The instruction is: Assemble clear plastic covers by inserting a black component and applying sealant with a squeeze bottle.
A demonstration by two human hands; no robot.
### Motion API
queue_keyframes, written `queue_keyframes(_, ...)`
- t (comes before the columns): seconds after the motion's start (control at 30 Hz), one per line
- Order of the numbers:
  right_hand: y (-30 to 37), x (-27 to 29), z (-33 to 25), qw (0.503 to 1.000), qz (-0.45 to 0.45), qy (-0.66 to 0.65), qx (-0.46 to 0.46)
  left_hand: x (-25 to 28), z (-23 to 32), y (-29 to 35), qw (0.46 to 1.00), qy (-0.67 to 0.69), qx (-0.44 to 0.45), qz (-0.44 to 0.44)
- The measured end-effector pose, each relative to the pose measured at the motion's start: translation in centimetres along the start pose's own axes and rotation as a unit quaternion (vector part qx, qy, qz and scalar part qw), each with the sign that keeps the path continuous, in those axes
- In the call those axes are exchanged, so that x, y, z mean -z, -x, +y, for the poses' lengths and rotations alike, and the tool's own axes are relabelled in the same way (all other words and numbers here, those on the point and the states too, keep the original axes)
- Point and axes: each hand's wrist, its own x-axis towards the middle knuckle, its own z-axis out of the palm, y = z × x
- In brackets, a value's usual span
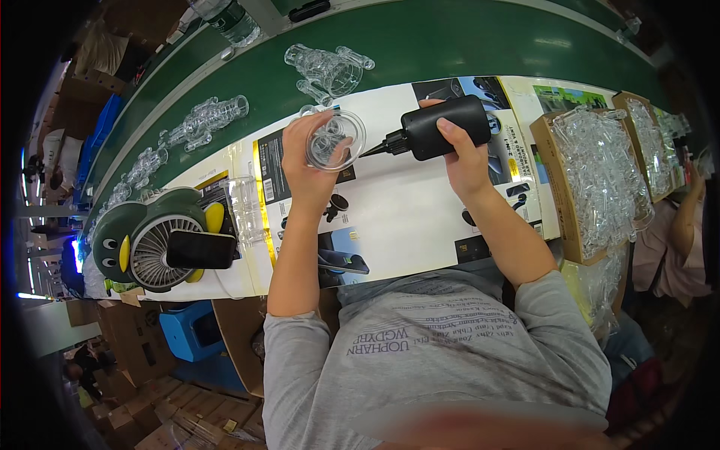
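Note:
My left hand [303, 169] is closed round a transparent round cup-like piece [351, 120], its circular rim turned toward me and several rounded shapes showing inside. A black squeeze bottle [444, 127] with a long pointed nozzle lies tilted in my right hand [466, 161], the fingers wrapped round its body. The nozzle tip points left and down, close beside the rim of the transparent piece; whether they touch I cannot tell. Just beyond my left hand, on the green table, rests a similar transparent piece with side tubes [326, 69].
Printed cardboard sheets [405, 217] cover the near tabletop. To the left stand a penguin-shaped fan [146, 236] and a black phone [201, 249], with transparent assemblies [206, 120] behind. A carton of transparent parts [596, 176] is on the right, near another person [679, 232]. A water bottle [229, 21] stands far back.

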Motion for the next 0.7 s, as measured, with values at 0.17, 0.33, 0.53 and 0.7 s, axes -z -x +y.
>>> queue_keyframes(0.17, -0.08, -0.01, -0.04, 1.000, 0.005, -0.006, 0.004, -0.01, -0.05, -0.03, 1.000, -0.019, -0.012, 0.000)
queue_keyframes(0.33, -0.25, 0.10, -0.11, 1.000, 0.014, -0.013, 0.011, -0.06, 0.12, -0.11, 0.999, -0.029, -0.023, 0.007)
queue_keyframes(0.53, -0.37, 0.12, -0.37, 0.999, 0.023, -0.022, 0.017, -0.05, 0.19, -0.14, 0.999, -0.030, -0.030, 0.007)
queue_keyframes(0.7, -0.50, 0.21, -0.50, 0.999, 0.029, -0.018, 0.037, 0.08, 0.18, -0.18, 0.998, -0.039, -0.040, 0.001)
